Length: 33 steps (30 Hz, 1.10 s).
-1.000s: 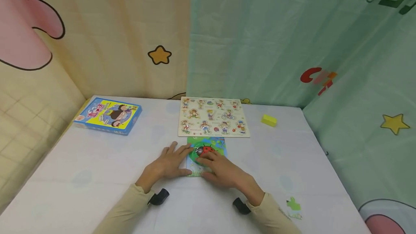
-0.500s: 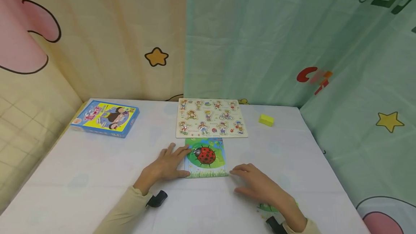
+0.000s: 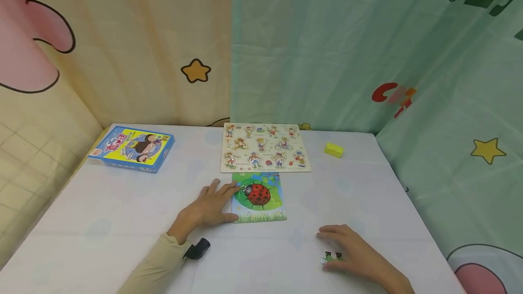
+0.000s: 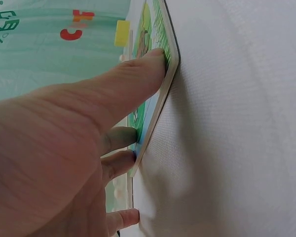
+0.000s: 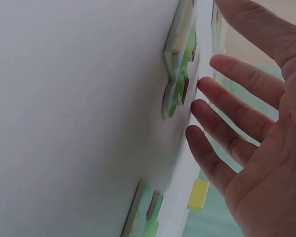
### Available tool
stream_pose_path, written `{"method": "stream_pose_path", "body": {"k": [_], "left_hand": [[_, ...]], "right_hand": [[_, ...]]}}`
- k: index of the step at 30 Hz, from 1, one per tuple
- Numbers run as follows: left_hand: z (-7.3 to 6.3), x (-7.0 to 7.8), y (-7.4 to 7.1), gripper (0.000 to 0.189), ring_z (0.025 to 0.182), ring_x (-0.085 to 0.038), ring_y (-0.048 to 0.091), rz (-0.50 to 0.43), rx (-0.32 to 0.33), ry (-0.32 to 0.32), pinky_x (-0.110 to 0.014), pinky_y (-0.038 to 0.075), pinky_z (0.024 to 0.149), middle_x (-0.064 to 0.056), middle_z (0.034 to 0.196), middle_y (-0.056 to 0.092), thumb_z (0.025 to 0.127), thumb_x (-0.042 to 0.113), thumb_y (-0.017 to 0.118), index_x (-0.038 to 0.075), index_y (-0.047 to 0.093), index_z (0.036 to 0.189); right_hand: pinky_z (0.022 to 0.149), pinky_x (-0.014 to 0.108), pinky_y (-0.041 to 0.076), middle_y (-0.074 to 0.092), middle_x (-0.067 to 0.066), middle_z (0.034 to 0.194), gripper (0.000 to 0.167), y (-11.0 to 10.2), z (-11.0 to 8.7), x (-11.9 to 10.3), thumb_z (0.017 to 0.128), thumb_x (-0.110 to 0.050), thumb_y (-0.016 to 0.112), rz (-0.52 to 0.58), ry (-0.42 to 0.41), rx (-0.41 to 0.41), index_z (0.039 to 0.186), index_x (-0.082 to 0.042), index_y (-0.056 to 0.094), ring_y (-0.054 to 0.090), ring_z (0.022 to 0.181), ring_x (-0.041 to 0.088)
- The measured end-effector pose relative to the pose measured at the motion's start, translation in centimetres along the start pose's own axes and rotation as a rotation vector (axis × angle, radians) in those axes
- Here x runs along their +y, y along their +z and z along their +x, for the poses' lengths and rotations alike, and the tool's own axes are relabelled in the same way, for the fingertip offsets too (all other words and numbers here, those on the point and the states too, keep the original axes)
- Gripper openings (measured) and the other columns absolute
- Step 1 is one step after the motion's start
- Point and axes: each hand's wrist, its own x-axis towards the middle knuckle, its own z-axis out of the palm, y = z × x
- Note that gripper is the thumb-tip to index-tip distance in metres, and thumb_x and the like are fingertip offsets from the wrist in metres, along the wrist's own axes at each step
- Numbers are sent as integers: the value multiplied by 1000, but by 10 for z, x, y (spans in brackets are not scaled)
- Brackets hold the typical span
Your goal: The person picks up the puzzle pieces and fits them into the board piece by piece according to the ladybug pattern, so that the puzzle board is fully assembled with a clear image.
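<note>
The ladybug puzzle board (image 3: 259,212) lies flat in the middle of the table in the head view. My left hand (image 3: 206,208) rests at its left edge, fingers spread; in the left wrist view the thumb (image 4: 148,69) touches the board's top near a corner. To the right, my right hand (image 3: 357,255) hovers over a small green and white puzzle piece (image 3: 332,256), which it partly hides. In the right wrist view the fingers (image 5: 239,106) are spread apart from that piece (image 5: 177,79). A second piece (image 5: 144,212) lies beyond it.
Behind the ladybug board lies a cream peg puzzle board (image 3: 265,149) with pictures of children. A blue and yellow box (image 3: 135,146) stands at the back left. The yellow block (image 3: 333,150) sits at the back right. Curtains (image 3: 310,58) hang behind the table.
My right hand has left the ladybug board and moved right and toward the near edge, over the loose pieces, uncovering the ladybug. The left hand stays in place at the board's left edge.
</note>
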Motion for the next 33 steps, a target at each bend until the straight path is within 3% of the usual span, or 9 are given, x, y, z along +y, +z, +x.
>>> {"method": "stream_pose_path", "body": {"k": [3,7,11,15,18,26,33], "left_hand": [[1,-1,1,77,149,-53,13,3,-3,-1,-66,20,117,-9,165,27,92,43,69,12,36,155],[1,-1,1,78,149,-52,13,11,-5,-2,-66,20,117,-8,165,27,93,44,69,13,36,155],[2,-1,0,78,149,-53,13,12,-4,0,-66,20,117,-9,165,27,93,44,69,12,36,155],[1,0,0,77,149,-53,13,4,-5,2,-67,19,117,-9,165,27,93,43,69,12,36,155],[0,1,0,77,149,-53,13,-1,-6,-2,-67,19,117,-9,165,27,92,43,69,12,36,155],[-1,0,1,77,149,-53,12,-8,-2,-3,-66,19,117,-8,165,27,92,42,70,13,37,155],[0,0,1,77,150,-52,11,-3,-7,-10,-66,18,118,-6,166,27,92,43,70,15,36,156]], "right_hand": [[98,34,50,57,-5,135,73,1,-6,3,75,-69,71,-25,-28,4,131,-23,65,53,120,20],[96,32,51,55,-6,134,71,0,-10,4,75,-66,73,-6,-13,-50,131,-23,66,51,118,21],[93,29,52,54,-10,124,60,1,-11,8,78,-56,77,21,-34,-49,128,-22,69,52,111,12],[81,25,54,59,-9,112,44,7,-11,14,83,-40,80,43,-197,52,119,-16,74,56,99,5],[76,25,54,61,-8,107,35,8,-9,15,85,-34,80,52,-271,99,114,-14,76,58,94,4],[81,28,54,60,-17,107,22,2,4,5,84,-29,81,39,-150,35,105,-25,75,55,95,2],[89,31,54,59,-19,112,24,-6,32,-12,86,-28,79,28,-71,-5,108,-31,74,55,102,5]]}}
